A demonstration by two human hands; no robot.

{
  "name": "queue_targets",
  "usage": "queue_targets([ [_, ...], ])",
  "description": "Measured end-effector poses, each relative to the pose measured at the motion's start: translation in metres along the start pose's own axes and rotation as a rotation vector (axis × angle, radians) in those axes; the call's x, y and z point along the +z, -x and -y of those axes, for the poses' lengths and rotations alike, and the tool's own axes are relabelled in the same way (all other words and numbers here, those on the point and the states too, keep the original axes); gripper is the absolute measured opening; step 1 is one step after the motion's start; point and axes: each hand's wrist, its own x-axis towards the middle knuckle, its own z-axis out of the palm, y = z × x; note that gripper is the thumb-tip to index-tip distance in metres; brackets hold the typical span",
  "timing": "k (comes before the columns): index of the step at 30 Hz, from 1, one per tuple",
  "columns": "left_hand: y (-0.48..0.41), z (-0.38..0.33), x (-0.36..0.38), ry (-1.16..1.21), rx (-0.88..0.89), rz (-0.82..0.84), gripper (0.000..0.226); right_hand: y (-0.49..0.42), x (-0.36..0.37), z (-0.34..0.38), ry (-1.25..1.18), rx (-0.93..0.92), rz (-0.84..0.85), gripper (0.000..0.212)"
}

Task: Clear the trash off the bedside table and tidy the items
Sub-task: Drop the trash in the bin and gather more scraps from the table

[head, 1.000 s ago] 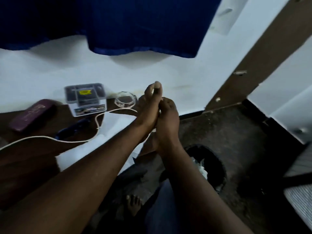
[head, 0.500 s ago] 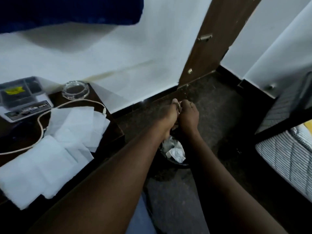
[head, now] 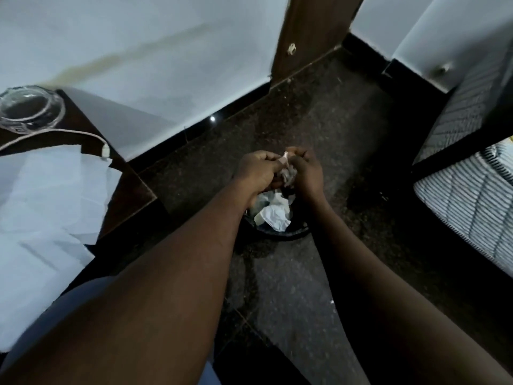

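Note:
My left hand [head: 258, 173] and my right hand [head: 306, 173] are held together above a black trash bin [head: 280, 233] on the floor. Between them they hold a small crumpled piece of trash [head: 287, 172], greyish with a pale tip. Crumpled white paper [head: 274, 215] lies inside the bin. The dark wooden bedside table [head: 130, 187] is at the left, with white paper sheets [head: 47, 195], a white cable [head: 55, 133] and a glass ashtray [head: 27, 108] on it.
A dark speckled floor [head: 305, 120] spreads around the bin. A white wall with a black skirting runs behind, with a brown door frame [head: 311, 31]. A striped mattress [head: 466, 212] on a dark frame is at the right.
My view has swung right and down, away from the table toward the bin. Both hands moved from above the table to above the bin and parted slightly, showing the trash.

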Motion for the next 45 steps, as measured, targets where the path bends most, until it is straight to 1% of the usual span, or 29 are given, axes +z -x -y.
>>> queue_targets([
  [2, -0.017, 0.010, 0.002, -0.052, -0.012, 0.004, 0.011, -0.011, -0.002, -0.014, 0.110, 0.009, 0.000, 0.010],
  [3, -0.024, 0.015, 0.002, -0.129, -0.005, 0.001, 0.010, -0.018, -0.002, -0.023, 0.142, 0.008, 0.009, 0.011],
  [4, -0.031, 0.020, 0.002, -0.274, 0.023, -0.005, 0.013, -0.024, -0.001, -0.031, 0.185, -0.008, 0.013, 0.012],
  [6, -0.042, 0.027, -0.003, -0.712, 0.109, -0.016, 0.023, -0.036, 0.001, -0.048, 0.369, -0.079, 0.025, 0.018],
  [7, -0.043, 0.031, -0.007, -0.917, 0.141, -0.029, 0.028, -0.041, 0.002, -0.056, 0.487, -0.115, 0.060, 0.024],
  [8, -0.047, 0.035, -0.013, -1.058, 0.150, -0.037, 0.032, -0.046, 0.003, -0.064, 0.595, -0.129, 0.114, 0.030],
  [10, -0.052, 0.042, -0.026, -1.181, 0.106, -0.027, 0.041, -0.054, 0.006, -0.077, 0.719, -0.071, 0.191, 0.039],
  [11, -0.054, 0.045, -0.031, -1.214, 0.089, -0.020, 0.046, -0.057, 0.007, -0.081, 0.745, -0.044, 0.179, 0.041],
  [13, -0.054, 0.047, -0.037, -1.247, 0.102, 0.005, 0.043, -0.060, 0.005, -0.085, 0.779, -0.047, 0.096, 0.041],
  [15, -0.053, 0.049, -0.038, -1.272, 0.135, 0.026, 0.038, -0.059, 0.001, -0.088, 0.854, -0.095, 0.068, 0.038],
  [17, -0.051, 0.051, -0.036, -1.255, 0.132, 0.038, 0.045, -0.054, -0.002, -0.092, 0.965, -0.153, 0.103, 0.032],
  [19, -0.050, 0.055, -0.035, -1.222, 0.115, 0.052, 0.051, -0.048, -0.002, -0.098, 1.093, -0.182, 0.152, 0.033],
  [22, -0.050, 0.059, -0.034, -1.191, 0.109, 0.051, 0.048, -0.040, 0.002, -0.109, 1.236, -0.201, 0.240, 0.048],
  [24, -0.049, 0.060, -0.035, -1.163, 0.109, 0.031, 0.048, -0.040, 0.009, -0.115, 1.263, -0.207, 0.281, 0.061],
  [25, -0.049, 0.061, -0.037, -1.141, 0.110, 0.015, 0.048, -0.043, 0.013, -0.118, 1.269, -0.206, 0.302, 0.062],
  [27, -0.050, 0.058, -0.041, -1.113, 0.119, -0.016, 0.048, -0.050, 0.024, -0.121, 1.296, -0.213, 0.351, 0.051],
  [29, -0.050, 0.055, -0.046, -1.141, 0.131, -0.021, 0.048, -0.058, 0.030, -0.125, 1.343, -0.180, 0.416, 0.039],
  [31, -0.050, 0.050, -0.050, -1.201, 0.141, -0.008, 0.044, -0.063, 0.030, -0.128, 1.394, -0.075, 0.486, 0.035],
  [34, -0.049, 0.045, -0.054, -1.237, 0.144, -0.004, 0.038, -0.066, 0.025, -0.133, 1.422, 0.035, 0.562, 0.036],
  [36, -0.046, 0.041, -0.055, -1.241, 0.153, -0.014, 0.034, -0.064, 0.025, -0.130, 1.401, 0.062, 0.595, 0.043],
  [38, -0.043, 0.036, -0.056, -1.206, 0.161, -0.019, 0.042, -0.058, 0.024, -0.122, 1.360, 0.034, 0.573, 0.049],
  [41, -0.031, 0.026, -0.053, -1.162, 0.185, -0.017, 0.052, -0.045, 0.020, -0.106, 1.326, -0.104, 0.446, 0.045],
  [43, -0.019, 0.018, -0.050, -1.151, 0.216, -0.020, 0.055, -0.033, 0.017, -0.089, 1.299, -0.149, 0.334, 0.045],
  [45, -0.002, 0.009, -0.046, -1.138, 0.260, -0.026, 0.056, -0.019, 0.016, -0.069, 1.300, -0.184, 0.270, 0.039],
])
